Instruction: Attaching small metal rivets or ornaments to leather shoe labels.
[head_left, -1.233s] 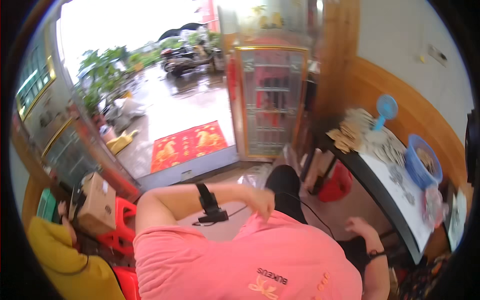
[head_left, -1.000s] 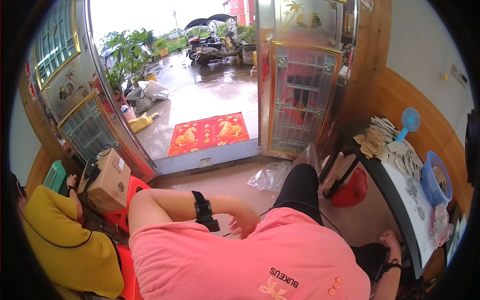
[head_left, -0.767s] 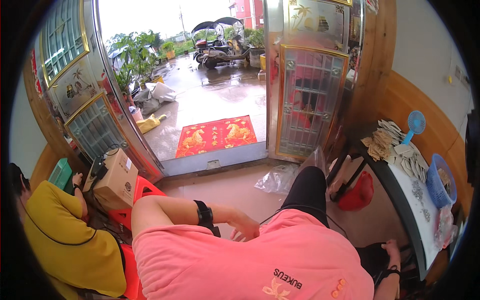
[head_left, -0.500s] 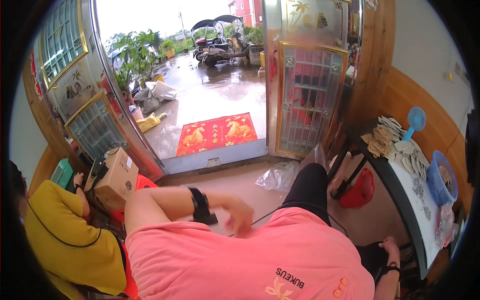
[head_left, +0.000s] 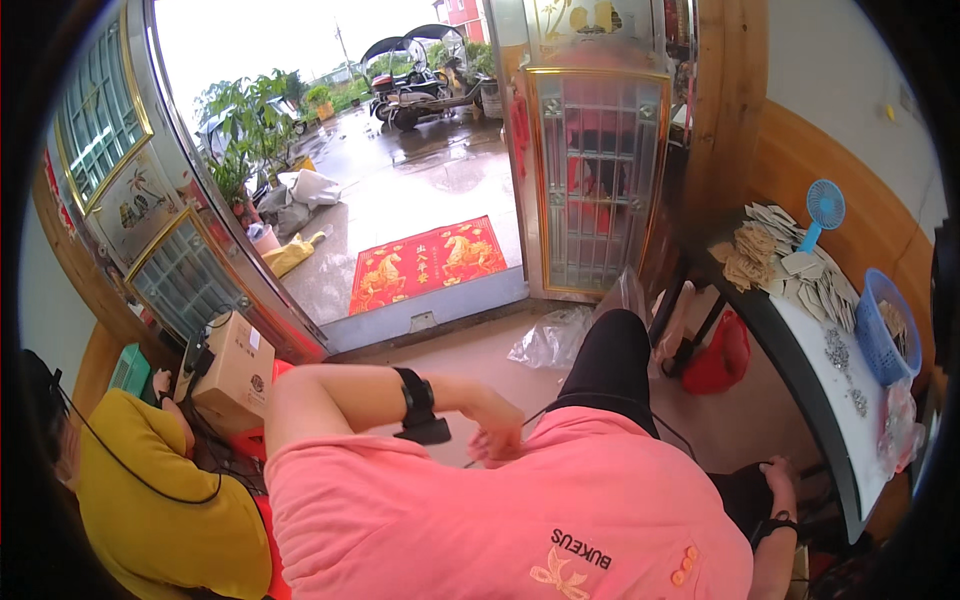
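My left hand (head_left: 497,428) is bent in front of my pink shirt (head_left: 500,500), by its hem and a thin dark cable. Its fingers are curled together; what they hold, if anything, is hidden. A black band with a small box (head_left: 420,410) is strapped round the left wrist. At the right, my right hand (head_left: 779,482) lies on my black-trousered leg (head_left: 742,510), fingers loosely extended and nothing visible in them. A dark band (head_left: 778,524) circles that wrist. Closest to it is the curved white-topped table (head_left: 800,325).
On the table are stacked beige pieces (head_left: 765,250), a blue fan (head_left: 824,208), small metallic bits (head_left: 838,350) and a blue basket (head_left: 885,320). Below hangs a red bag (head_left: 718,355). At left, a co-worker in yellow (head_left: 165,490) sits by a cardboard box (head_left: 235,375). Clear plastic (head_left: 552,338) lies near the doorway.
The view has shifted slightly, so the doorway appears farther left. My left hand, blurred before, is sharper and a little farther right and up. My right hand stays on my leg.
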